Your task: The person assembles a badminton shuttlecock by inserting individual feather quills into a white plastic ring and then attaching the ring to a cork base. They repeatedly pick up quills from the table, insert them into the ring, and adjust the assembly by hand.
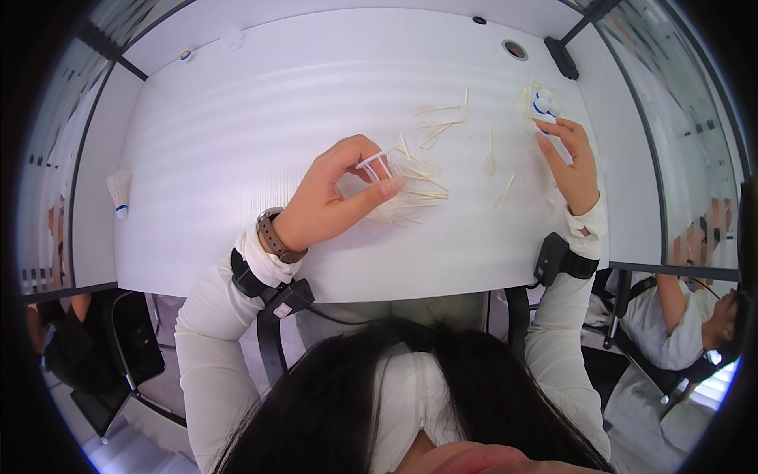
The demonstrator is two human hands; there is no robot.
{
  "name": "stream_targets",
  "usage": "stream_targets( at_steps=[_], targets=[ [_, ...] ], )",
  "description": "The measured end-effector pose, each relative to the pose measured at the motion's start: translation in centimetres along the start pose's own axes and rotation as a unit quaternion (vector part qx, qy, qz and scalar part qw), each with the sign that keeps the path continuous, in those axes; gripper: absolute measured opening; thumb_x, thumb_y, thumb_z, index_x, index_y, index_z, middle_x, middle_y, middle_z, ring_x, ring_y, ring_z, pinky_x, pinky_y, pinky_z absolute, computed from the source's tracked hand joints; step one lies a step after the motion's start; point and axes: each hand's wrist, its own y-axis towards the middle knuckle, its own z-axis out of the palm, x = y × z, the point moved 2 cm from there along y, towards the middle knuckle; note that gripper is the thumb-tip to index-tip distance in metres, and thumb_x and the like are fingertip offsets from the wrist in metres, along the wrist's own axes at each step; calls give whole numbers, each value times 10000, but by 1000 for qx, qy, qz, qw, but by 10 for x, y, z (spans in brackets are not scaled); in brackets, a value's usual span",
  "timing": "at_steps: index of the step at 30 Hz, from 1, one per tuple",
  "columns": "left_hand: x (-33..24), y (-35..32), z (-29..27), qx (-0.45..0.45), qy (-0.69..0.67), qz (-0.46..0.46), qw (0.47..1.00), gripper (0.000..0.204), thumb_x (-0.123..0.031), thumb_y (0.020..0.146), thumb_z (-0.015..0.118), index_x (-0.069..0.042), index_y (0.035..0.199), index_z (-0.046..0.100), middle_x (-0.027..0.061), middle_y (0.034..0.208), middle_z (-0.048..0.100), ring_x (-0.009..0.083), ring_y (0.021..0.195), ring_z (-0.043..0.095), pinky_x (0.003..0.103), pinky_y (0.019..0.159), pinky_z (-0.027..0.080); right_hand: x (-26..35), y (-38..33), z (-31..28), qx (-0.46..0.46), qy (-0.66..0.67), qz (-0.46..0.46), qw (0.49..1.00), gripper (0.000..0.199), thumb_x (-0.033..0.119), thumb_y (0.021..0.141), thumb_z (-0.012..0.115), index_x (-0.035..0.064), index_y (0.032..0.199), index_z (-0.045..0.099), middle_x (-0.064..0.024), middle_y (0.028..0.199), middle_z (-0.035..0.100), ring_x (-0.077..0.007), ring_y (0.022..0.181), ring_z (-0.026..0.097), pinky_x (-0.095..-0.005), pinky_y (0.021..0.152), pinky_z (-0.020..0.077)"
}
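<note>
My left hand point(343, 186) is curled round a small white plastic ring with prongs point(374, 165), held by the thumb and fingers. Just to its right, and partly behind my thumb, lies a pile of loose feathers with pale stems point(422, 188). At the far right of the table, my right hand point(570, 162) reaches to a cluster of small white shuttlecock heads with blue bands point(542, 103). My right thumb and index finger are slightly apart around the nearest blue-banded head, which they partly hide; a firm grip on it does not show.
More loose feathers point(442, 122) lie beyond the pile, and a few single ones point(507, 192) between my hands. A whole shuttlecock point(119, 194) rests at the left edge. A cable hole point(515, 50) is at the back right. Partitions point(628, 150) flank the white table point(221, 110).
</note>
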Motion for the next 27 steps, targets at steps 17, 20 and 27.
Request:
stream_targets(
  at_steps=[17, 20, 27],
  targets=[
    [-10, 7, 7, 77, 37, 20, 996, 179, -197, 979, 639, -30, 914, 642, 27, 848, 655, 116, 788, 618, 271, 754, 476, 76, -24, -11, -200, 313, -34, 928, 163, -33, 851, 741, -21, 1013, 751, -143, 1218, 646, -201, 1060, 657, -297, 928, 547],
    [-20, 6, 9, 82, 27, 6, 996, 204, -213, 994, 618, -26, 917, 645, 35, 822, 674, 118, 758, 640, 272, 742, 489, 104, -34, -1, -204, 326, -61, 921, 155, -50, 819, 762, -10, 968, 751, -135, 1184, 644, -206, 1057, 663, -312, 927, 563],
    [-53, -28, 14, 114, 147, 33, 982, 255, -253, 952, 679, -35, 829, 725, 37, 756, 690, 113, 711, 638, 261, 692, 489, 165, -79, 16, -139, 352, -138, 915, 173, -91, 813, 745, -11, 965, 732, -175, 1228, 640, -236, 1094, 648, -353, 945, 563]
  ],
)
